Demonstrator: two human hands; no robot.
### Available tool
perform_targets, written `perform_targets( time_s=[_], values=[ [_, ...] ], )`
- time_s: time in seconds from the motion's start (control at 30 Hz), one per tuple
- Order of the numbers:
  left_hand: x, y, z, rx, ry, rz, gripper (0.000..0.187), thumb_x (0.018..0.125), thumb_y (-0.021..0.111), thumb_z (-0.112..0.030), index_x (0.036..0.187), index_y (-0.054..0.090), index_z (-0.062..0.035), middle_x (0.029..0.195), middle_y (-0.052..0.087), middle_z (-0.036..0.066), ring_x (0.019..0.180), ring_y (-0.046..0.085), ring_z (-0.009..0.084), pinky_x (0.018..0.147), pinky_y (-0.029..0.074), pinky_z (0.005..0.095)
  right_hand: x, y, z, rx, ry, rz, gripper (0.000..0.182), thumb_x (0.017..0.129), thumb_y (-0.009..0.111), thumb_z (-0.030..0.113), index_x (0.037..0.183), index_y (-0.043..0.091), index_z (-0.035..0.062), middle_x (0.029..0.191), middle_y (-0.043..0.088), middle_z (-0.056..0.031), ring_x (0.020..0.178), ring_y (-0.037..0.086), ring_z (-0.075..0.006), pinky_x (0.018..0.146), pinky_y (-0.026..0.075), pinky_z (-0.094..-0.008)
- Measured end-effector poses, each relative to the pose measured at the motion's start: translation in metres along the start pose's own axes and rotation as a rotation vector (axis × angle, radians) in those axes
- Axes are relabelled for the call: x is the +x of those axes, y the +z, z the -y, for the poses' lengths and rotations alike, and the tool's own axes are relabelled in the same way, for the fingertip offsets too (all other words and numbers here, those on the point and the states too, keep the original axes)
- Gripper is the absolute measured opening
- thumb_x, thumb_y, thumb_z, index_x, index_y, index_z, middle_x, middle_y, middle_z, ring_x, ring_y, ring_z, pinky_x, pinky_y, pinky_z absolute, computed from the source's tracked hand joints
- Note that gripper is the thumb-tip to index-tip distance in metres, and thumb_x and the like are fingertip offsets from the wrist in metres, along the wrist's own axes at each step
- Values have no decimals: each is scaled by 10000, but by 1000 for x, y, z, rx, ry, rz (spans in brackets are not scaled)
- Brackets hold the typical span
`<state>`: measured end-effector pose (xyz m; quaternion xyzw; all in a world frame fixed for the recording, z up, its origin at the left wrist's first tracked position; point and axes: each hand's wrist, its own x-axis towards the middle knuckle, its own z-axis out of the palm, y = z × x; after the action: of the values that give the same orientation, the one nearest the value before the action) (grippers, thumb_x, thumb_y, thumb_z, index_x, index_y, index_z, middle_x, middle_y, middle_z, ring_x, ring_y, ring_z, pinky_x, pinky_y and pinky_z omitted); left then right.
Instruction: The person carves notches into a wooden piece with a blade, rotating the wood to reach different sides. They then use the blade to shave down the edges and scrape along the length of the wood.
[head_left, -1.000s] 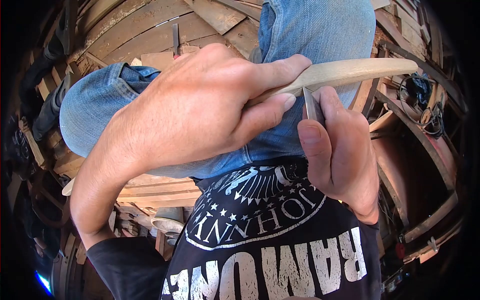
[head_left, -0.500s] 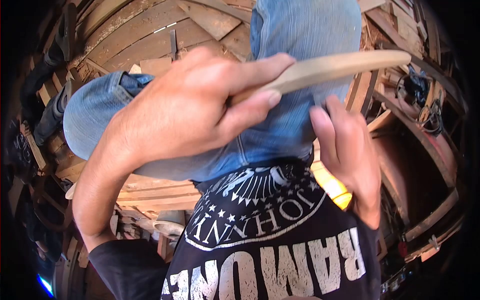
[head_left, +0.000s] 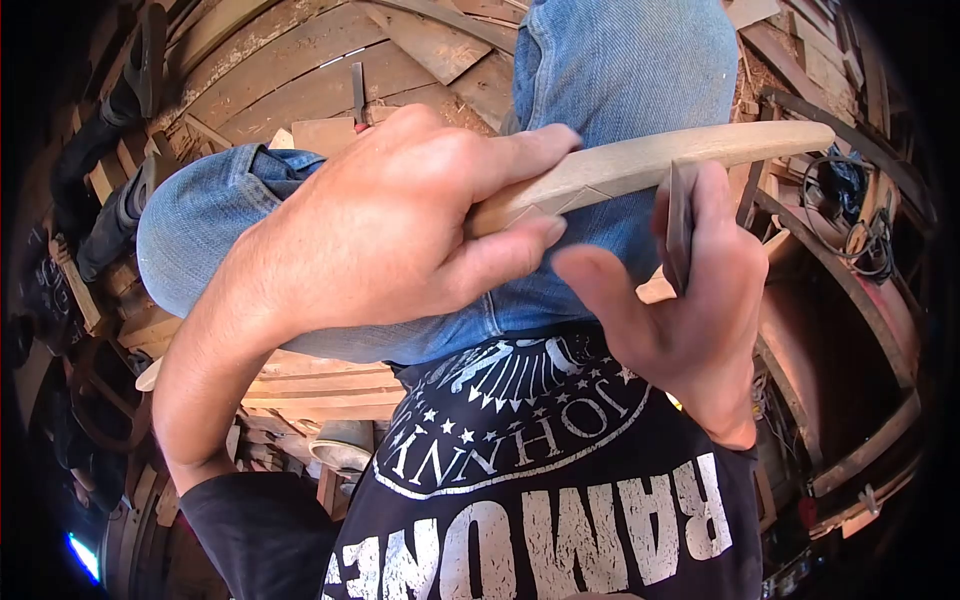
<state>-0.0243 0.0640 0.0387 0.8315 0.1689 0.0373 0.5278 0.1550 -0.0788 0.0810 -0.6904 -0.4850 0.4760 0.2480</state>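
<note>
My left hand [head_left: 370, 220] is wrapped around one end of a pale, curved piece of wood [head_left: 690, 150], its thumb and index finger along the wood. The piece stretches right across my jeans, and thin zigzag lines show on its face near my fingers. Just below the wood, my right hand [head_left: 705, 310] holds a thin, dark, flat blade [head_left: 679, 228] against its fingers. The blade's upper end reaches the wood's lower edge. My right thumb stands apart from the blade, pointing left.
Beyond my knees, a narrow flat tool [head_left: 358, 90] lies on the wooden boards [head_left: 300, 85]. Wooden strips [head_left: 320, 390] and a cup-shaped object [head_left: 343, 445] are beside me. Coiled cable [head_left: 868, 235] and a curved wooden frame [head_left: 850, 275] are at right.
My right hand has opened its thumb outward, and the blade now shows clearly against the wood. The wood has shifted slightly down and right, with zigzag lines now visible.
</note>
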Motion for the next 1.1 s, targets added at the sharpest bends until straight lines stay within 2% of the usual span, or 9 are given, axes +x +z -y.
perform_targets(
  time_s=[0.13,0.47,0.57,0.67,0.73,0.77,0.9,1.0,1.1],
  values=[
    [0,-3,2,64,3,23,483,796,789,-193,1220,657,-3,709,672,154,515,617,244,542,492,341,0,0,-1,45,17,-59,462,986,592,430,927,494,-17,614,460,-76,560,430,-165,517,352,-331],
    [-4,-5,3,-86,-201,64,420,861,781,-246,1174,659,7,685,656,137,532,610,199,521,476,316,3,1,5,159,82,-153,493,1014,508,506,946,470,19,610,416,-16,584,389,-97,521,330,-314],
    [-3,11,7,-67,-96,-158,425,856,787,-241,1162,646,18,655,634,132,530,598,194,515,460,312,2,17,13,366,201,-21,500,1021,502,474,1089,432,-16,647,447,-72,589,418,-150,548,346,-344],
    [6,21,10,-145,-142,-303,351,966,666,-270,1152,629,26,637,595,85,523,551,175,515,431,306,10,23,13,358,107,12,498,1023,506,449,1109,427,-35,662,480,-103,580,445,-178,554,363,-348],
    [10,27,13,-345,-178,-398,365,1062,486,-294,1195,615,21,639,534,34,529,490,134,511,403,290,17,19,12,351,101,6,486,1032,495,427,1123,417,-44,668,499,-117,584,464,-190,562,381,-344],
    [11,27,11,-344,-214,-401,203,1029,529,-184,1034,610,2,664,595,207,616,633,390,533,468,437,19,18,12,369,110,7,466,1040,477,407,1117,427,-50,676,500,-116,581,466,-191,560,382,-338],
    [10,38,10,-460,-226,-493,197,1028,509,-151,1039,601,23,663,593,204,612,631,394,542,479,431,31,16,-1,389,-3,19,401,1061,413,327,1068,483,-68,707,506,-113,569,468,-198,547,376,-322],
    [11,39,11,-293,-162,-499,207,1032,486,-137,1094,573,39,673,612,170,603,645,362,548,495,408,37,22,-4,466,-40,3,380,1063,383,285,1005,522,-64,724,504,-113,562,465,-191,539,373,-315],
    [14,43,12,-350,-138,-494,211,1031,486,-132,1140,520,45,690,633,137,600,658,317,556,506,381,40,25,0,499,24,-43,391,1082,341,278,972,530,-46,725,514,-112,559,469,-172,537,382,-311]
  ],
)
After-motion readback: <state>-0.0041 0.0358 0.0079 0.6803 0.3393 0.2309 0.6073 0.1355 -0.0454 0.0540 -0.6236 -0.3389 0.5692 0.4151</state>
